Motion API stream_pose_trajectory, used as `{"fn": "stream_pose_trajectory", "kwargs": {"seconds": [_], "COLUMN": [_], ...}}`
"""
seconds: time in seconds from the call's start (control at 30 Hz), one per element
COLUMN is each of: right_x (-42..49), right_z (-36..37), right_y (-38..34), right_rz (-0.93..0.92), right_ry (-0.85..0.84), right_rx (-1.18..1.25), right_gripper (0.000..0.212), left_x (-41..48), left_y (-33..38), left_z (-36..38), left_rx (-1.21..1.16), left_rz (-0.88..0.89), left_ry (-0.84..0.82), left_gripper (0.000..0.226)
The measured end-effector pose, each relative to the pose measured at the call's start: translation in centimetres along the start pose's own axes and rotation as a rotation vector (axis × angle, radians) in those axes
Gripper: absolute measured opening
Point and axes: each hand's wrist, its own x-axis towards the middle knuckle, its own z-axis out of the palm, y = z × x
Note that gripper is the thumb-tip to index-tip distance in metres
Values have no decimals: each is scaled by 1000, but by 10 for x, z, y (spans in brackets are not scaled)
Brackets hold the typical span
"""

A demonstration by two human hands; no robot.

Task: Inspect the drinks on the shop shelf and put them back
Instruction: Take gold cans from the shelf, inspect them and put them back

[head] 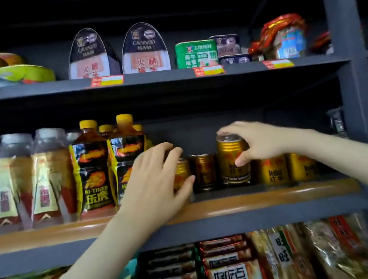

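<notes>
Left hand (157, 177) is wrapped round the left can (182, 172) at the shelf front. Fingers are curled over the top and the thumb is low on the side. The can is mostly hidden.
Right hand (258, 141) is clamped on the right can (233, 162), with fingers across the lid and the thumb pressed on the label. The can is upright. Whether its base is on the board or just above it cannot be told.
Middle can (204, 172) is set further back between the two and is not touched. End cans (272, 170) are lined up just right of the right can.

Progress, as judged: mid-task. Two cans are in hand, but whether they are being taken out or put back cannot be told. Bottles (93, 174) on the left are not touched, so they are probably left to check.

Shelf (273, 197) is a wood-trimmed lip on a dark grey frame, with a post (344, 39) on the right. Snack packs (230, 275) are stacked on the shelf below. Ham tins (91, 55) and price tags (107, 81) are seen on the shelf above. The back is dark and the light is dim.
</notes>
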Motion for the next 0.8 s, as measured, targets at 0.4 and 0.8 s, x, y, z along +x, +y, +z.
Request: {"fn": "stream_pose_trajectory", "kwargs": {"seconds": [0.4, 0.8], "right_x": [63, 81], "right_z": [52, 98], "right_y": [16, 19], "right_rz": [220, 360], "right_ry": [-326, -205], "right_rx": [-523, -446], "right_gripper": [77, 104], "left_x": [-10, -13], "left_y": [-6, -4], "left_z": [31, 36], "left_rx": [25, 39], "left_rz": [42, 25], "left_ry": [75, 119], "left_gripper": [62, 62]}}
